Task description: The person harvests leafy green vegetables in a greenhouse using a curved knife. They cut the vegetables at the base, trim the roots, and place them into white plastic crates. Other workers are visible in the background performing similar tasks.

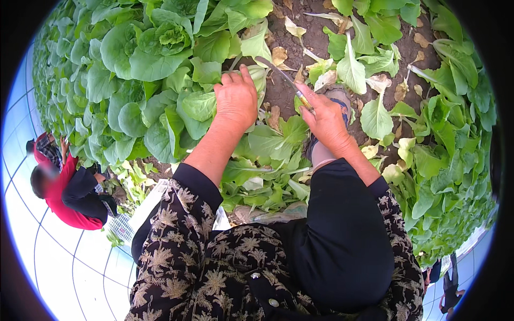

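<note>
My left hand point(236, 100) is closed around the side of a leafy green lettuce head point(199, 105) at the edge of the dense bed. Its fingers curl over the leaves, and the base of the plant is partly hidden behind them. In my right hand point(325, 115) is a knife point(279, 73) with a narrow, slightly curved blade. The blade points up and left, its tip close to the pale leaves beyond my left fingers. Whether the blade touches the plant I cannot tell.
Cut leaves point(267, 147) lie in a pile between my legs. Wilted leaves litter the soil point(284, 40) ahead. My shoe point(338, 99) stands beside my right hand. More lettuce point(444, 176) grows at right. A person in red point(72, 195) crouches at left near a white crate point(123, 227).
</note>
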`<action>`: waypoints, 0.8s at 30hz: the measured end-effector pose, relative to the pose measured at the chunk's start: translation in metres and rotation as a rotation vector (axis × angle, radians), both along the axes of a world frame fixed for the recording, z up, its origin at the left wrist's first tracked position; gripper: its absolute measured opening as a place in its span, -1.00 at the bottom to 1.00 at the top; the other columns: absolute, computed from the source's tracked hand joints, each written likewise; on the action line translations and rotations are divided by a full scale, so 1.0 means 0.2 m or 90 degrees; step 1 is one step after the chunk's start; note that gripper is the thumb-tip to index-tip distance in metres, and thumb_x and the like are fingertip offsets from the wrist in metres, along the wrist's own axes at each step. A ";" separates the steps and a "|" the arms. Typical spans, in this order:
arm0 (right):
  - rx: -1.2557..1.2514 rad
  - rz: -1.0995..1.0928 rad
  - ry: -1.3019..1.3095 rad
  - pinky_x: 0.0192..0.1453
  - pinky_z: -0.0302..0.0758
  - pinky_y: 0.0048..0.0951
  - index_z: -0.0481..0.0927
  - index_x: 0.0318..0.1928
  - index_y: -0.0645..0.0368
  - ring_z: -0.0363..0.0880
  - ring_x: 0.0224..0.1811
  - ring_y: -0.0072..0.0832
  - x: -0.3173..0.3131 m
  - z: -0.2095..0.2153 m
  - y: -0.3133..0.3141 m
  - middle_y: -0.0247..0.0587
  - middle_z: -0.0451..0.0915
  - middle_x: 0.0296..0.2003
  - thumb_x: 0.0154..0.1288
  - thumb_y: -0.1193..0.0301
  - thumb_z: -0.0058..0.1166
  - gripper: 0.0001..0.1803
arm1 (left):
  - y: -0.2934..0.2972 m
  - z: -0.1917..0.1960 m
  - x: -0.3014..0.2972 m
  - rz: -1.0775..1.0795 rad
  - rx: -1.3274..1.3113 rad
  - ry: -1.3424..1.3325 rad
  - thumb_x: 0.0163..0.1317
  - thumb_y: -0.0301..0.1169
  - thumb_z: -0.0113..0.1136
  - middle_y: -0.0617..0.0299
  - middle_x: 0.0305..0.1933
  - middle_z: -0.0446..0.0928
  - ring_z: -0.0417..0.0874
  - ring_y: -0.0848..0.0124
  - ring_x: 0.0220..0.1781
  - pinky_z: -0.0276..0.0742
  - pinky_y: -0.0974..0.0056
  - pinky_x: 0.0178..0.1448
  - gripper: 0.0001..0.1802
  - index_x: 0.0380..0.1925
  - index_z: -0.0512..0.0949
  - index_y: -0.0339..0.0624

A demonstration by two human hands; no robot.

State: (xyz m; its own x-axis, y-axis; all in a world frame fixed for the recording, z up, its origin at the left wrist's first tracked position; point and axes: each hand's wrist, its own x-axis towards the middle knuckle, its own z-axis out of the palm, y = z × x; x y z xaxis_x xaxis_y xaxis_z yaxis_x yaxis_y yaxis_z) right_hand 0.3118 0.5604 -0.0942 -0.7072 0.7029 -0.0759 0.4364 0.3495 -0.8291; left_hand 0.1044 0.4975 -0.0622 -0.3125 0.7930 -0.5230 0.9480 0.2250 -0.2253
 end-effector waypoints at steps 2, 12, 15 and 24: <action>-0.010 0.009 -0.021 -0.21 0.58 -0.15 0.43 0.25 -0.06 0.62 -0.35 -0.03 -0.02 -0.02 0.03 0.03 0.63 -0.30 0.06 0.52 0.23 -0.33 | -0.02 -0.01 0.01 0.024 -0.016 -0.011 0.04 -0.38 0.18 -0.11 0.06 0.46 0.45 0.06 0.11 0.47 0.00 0.04 -0.20 0.32 0.20 -0.44; -0.205 0.051 -0.127 -0.03 0.58 -0.22 0.43 0.26 0.06 0.64 -0.18 -0.02 -0.07 -0.15 0.02 0.10 0.62 -0.11 0.08 0.49 0.21 -0.35 | -0.07 -0.05 -0.06 0.101 0.052 -0.082 0.03 -0.40 0.19 -0.08 0.05 0.47 0.49 0.02 0.06 0.54 -0.04 -0.01 -0.27 0.26 0.30 -0.39; -0.236 0.033 -0.051 0.06 0.55 -0.29 0.41 0.28 0.06 0.62 -0.07 -0.02 -0.07 -0.21 0.00 0.11 0.58 0.00 0.09 0.47 0.23 -0.33 | -0.09 -0.06 -0.07 0.110 0.067 -0.103 0.03 -0.40 0.19 -0.09 0.05 0.46 0.49 0.01 0.05 0.55 -0.03 -0.02 -0.29 0.25 0.31 -0.40; -0.229 0.075 -0.138 0.07 0.53 -0.25 0.38 0.31 0.00 0.61 -0.06 -0.03 -0.08 -0.23 0.01 0.13 0.59 -0.03 0.12 0.47 0.17 -0.33 | -0.09 -0.08 -0.08 0.138 0.069 -0.110 0.00 -0.35 0.25 -0.12 0.04 0.48 0.52 -0.05 0.02 0.54 0.01 0.08 -0.28 0.23 0.35 -0.31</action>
State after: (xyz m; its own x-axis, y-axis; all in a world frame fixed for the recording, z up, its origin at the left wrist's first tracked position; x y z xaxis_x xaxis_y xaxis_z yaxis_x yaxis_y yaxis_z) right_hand 0.2963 0.5624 -0.1405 -0.7222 0.5199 -0.4563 0.5878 0.1136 -0.8010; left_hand 0.0890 0.4788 -0.0790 -0.3939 0.7722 -0.4986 0.8977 0.4398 -0.0281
